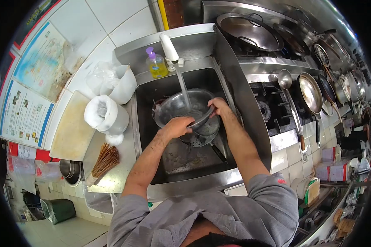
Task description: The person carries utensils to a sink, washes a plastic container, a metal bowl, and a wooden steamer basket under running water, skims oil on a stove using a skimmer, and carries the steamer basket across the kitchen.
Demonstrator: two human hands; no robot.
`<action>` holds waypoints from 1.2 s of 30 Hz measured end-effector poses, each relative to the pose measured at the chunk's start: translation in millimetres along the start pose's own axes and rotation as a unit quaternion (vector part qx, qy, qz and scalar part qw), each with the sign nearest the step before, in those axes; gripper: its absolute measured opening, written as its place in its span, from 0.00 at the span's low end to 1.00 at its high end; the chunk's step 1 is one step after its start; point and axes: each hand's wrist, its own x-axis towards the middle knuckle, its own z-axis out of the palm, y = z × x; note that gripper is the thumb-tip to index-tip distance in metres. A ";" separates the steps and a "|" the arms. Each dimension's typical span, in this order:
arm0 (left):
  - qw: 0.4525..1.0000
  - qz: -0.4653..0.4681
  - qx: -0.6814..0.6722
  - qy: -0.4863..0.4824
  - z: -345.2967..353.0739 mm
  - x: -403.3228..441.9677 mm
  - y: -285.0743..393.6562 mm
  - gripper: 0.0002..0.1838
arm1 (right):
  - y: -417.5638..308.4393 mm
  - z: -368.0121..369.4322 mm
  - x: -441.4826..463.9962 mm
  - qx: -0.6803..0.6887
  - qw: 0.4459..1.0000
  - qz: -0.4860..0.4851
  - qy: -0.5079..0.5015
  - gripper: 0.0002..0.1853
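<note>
Both my hands grip the rim of a metal mixing bowl point(169, 108) tilted over the sink point(177, 168). My left hand point(178, 126) holds its near edge, fingers curled over the rim. At the bowl's right edge my right hand point(219, 107) is closed on the rim. Water from the white faucet point(169, 47) runs down into the bowl. Beneath the bowl lies a pan point(207, 131) with suds in it, its dark handle pointing toward me. Other items under the bowl are mostly hidden.
Left of the sink stand white plastic containers point(119, 117), a twig brush point(105, 160) and a cutting board point(70, 127). A soap bottle point(156, 66) with a purple pump is behind the sink. To the right, a stove point(272, 107) holds a ladle point(290, 99), a frying pan point(310, 92) and a wide wok point(249, 33).
</note>
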 end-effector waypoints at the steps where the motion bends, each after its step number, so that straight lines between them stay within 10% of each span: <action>1: 0.998 0.029 -0.023 -0.056 11.8 6.9 -17.8 0.18 | 8.8 3.2 -3.8 -0.032 0.997 -0.053 0.052 0.15; 4: 0.950 -0.054 -0.282 -0.124 11.8 51.0 -59.3 0.16 | 28.1 22.2 -28.3 -0.157 0.949 -0.227 0.150 0.16; 8: 0.639 -0.186 -0.703 0.251 8.6 117.0 -75.4 0.11 | 18.0 36.4 -62.5 -0.361 0.834 -0.333 0.250 0.15; 11: 0.537 -0.265 -0.730 0.329 20.2 145.7 -80.9 0.11 | 21.7 30.7 -65.6 -0.331 0.844 -0.343 0.247 0.11; 19: 0.704 -0.388 -0.504 0.316 18.9 143.9 -89.8 0.03 | 35.5 48.2 -75.4 -0.343 0.858 -0.327 0.196 0.13; 25: 0.472 -0.278 -0.766 0.337 -3.0 142.7 -82.6 0.04 | 16.9 53.0 -64.9 -0.340 0.859 -0.340 0.172 0.13; 30: 0.483 -0.255 -0.795 0.264 7.7 128.7 -103.9 0.06 | 19.6 46.1 -56.2 -0.312 0.843 -0.376 0.224 0.11; 33: 0.639 -0.294 -0.655 0.275 27.8 120.1 -126.1 0.10 | 14.0 42.4 -60.1 -0.291 0.826 -0.415 0.247 0.08; 34: 0.796 -0.334 -0.335 0.377 44.4 107.5 -133.5 0.14 | 12.1 39.8 -63.4 -0.292 0.826 -0.414 0.246 0.08; 35: 0.843 -0.325 0.032 0.428 64.7 95.6 -146.2 0.17 | 7.2 35.8 -68.1 -0.282 0.841 -0.398 0.234 0.09; 36: 0.840 -0.378 -0.096 0.377 95.0 80.0 -179.0 0.20 | 1.6 32.5 -70.4 -0.270 0.855 -0.384 0.223 0.10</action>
